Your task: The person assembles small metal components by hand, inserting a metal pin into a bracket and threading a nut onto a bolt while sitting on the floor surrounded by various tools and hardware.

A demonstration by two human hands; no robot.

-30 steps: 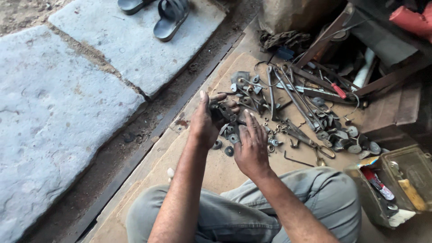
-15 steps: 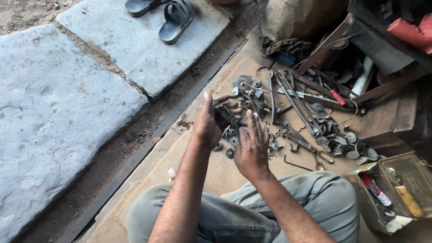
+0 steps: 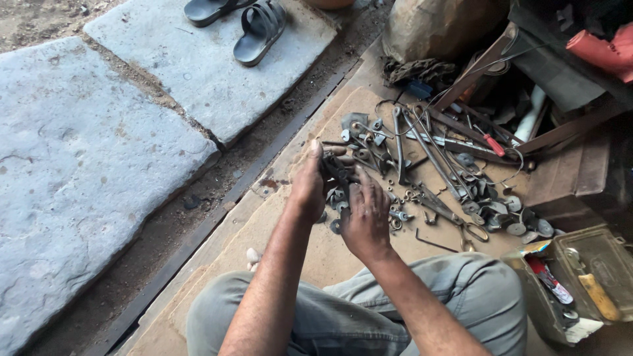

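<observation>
Sitting: a person in grey trousers sits on the ground over flattened cardboard, both forearms reaching forward.
Left hand: the left hand is curled around a dark metal tool, thumb pointing up, gripping it just above the cardboard.
Right hand: the right hand lies palm down with fingers loosely spread, just beside the left hand; its fingertips reach the same dark tool, but whether they grip it cannot be told.
Tool position: the dark metal tool sits between the two hands at the near-left edge of the scatter of parts.
Small parts: washers, nuts and rings lie strewn on the cardboard just past the right hand.
Long tools: spanners and rods lie in a loose fan beyond the small parts.
Screwdriver: a red-handled screwdriver rests among the long tools, further right.
Box: an open green metal box stands by the person's right knee, with small items inside.
Sandals: a pair of dark sandals rests on a stone slab well apart from the hands.
Sack: a brown sack stands behind the tools.
</observation>
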